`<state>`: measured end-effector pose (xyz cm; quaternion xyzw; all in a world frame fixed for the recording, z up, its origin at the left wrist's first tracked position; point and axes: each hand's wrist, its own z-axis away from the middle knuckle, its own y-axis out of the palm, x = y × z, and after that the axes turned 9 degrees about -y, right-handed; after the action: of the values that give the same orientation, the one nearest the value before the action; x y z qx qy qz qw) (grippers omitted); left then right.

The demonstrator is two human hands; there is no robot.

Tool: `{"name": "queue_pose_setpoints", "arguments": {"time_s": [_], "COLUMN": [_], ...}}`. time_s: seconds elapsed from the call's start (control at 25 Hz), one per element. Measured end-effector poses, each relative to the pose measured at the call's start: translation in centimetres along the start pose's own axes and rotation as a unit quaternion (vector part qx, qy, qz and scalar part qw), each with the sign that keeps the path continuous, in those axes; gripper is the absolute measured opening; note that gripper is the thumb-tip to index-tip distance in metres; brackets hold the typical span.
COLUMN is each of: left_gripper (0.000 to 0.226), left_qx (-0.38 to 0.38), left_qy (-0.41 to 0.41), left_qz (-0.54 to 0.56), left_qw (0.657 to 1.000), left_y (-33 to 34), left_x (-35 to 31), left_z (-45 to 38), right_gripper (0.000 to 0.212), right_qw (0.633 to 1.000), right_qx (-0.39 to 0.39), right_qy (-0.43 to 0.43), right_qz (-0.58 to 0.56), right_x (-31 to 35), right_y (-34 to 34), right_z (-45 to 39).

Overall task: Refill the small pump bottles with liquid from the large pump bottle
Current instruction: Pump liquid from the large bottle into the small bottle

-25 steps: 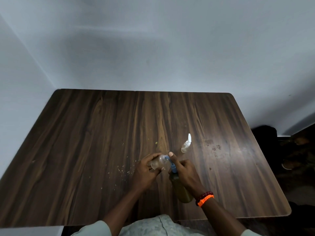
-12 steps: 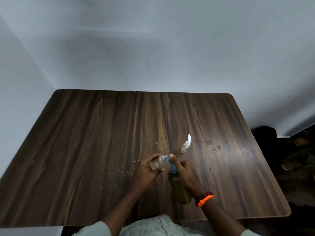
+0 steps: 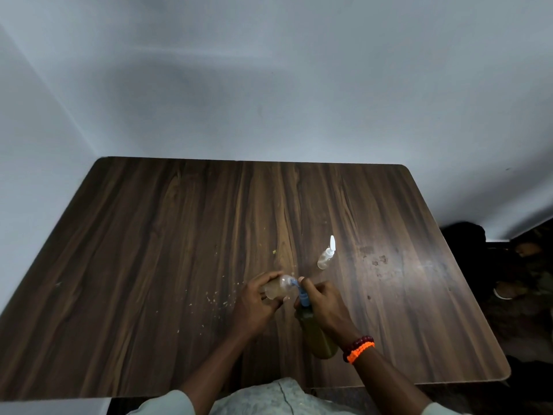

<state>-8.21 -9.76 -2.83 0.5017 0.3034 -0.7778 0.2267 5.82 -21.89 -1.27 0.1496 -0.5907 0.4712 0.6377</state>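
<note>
I see one dark wood-grain table, corners rounded. On it: one small clear pump bottle, upright, white top; scattered pale crumbs; dull smudges right of the bottle.

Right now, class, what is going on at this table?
A person is refilling a small clear bottle, held tilted in the left hand, from the blue nozzle of a large pump bottle of greenish-brown liquid. The right hand grips the pump head. A second small bottle, capped with a white top, stands upright on the wooden table beyond the hands.
</note>
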Motion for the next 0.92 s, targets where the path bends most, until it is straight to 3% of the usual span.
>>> {"name": "queue_pose_setpoints", "arguments": {"time_s": [0.24, 0.32, 0.44, 0.84, 0.92], "left_gripper": [0.053, 0.056, 0.052, 0.056, 0.056], "left_qx": [-0.019, -0.016, -0.001, -0.013, -0.015], "left_qy": [0.011, 0.008, 0.004, 0.015, 0.017], "left_qz": [0.005, 0.006, 0.000, 0.005, 0.005], "left_qw": [1.000, 1.000, 1.000, 1.000, 1.000], "left_y": [0.0, 0.0, 0.0, -0.1, -0.1], "left_x": [-0.5, -0.6, -0.2, -0.3, -0.3], "left_z": [0.0, 0.0, 0.0, -0.2, -0.1], "right_gripper": [0.100, 0.092, 0.064, 0.057, 0.063], "right_qw": [1.000, 1.000, 1.000, 1.000, 1.000], "right_qx": [-0.012, -0.008, -0.004, -0.008, -0.012], "right_qy": [-0.002, 0.003, -0.014, -0.011, -0.008], "right_qz": [-0.016, -0.021, -0.004, -0.003, -0.001], "right_x": [0.9, 0.9, 0.7, 1.1, 1.2], "right_y": [0.0, -0.1, 0.0, 0.1, 0.1], "right_z": [0.1, 0.2, 0.1, 0.0, 0.0]}}
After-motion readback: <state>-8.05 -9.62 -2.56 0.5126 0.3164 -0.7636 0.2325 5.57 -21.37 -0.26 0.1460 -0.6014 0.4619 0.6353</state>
